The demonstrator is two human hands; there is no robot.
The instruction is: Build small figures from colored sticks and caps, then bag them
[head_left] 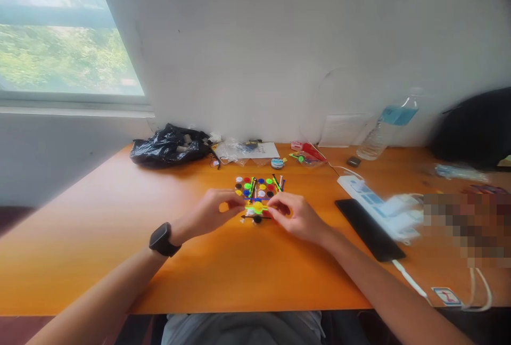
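Observation:
My left hand [215, 212] and my right hand [293, 216] meet over the middle of the orange table [120, 238]. Both pinch a small toy piece [257, 207], a yellow-green disc on a thin rod. Its ends sit between the fingertips of each hand. A black disc [257, 219] lies just below it. Right behind the hands lies a cluster of coloured discs and sticks [259, 185], in red, blue, green, white and black. A dark watch [163, 239] is on my left wrist.
A black plastic bag [170, 145] lies at the back left. Clear packets and paper [247, 150] sit by the wall. A water bottle [385, 126], a white power strip [371, 196] and a black phone [369, 228] are on the right. A dark bag [475, 126] stands far right.

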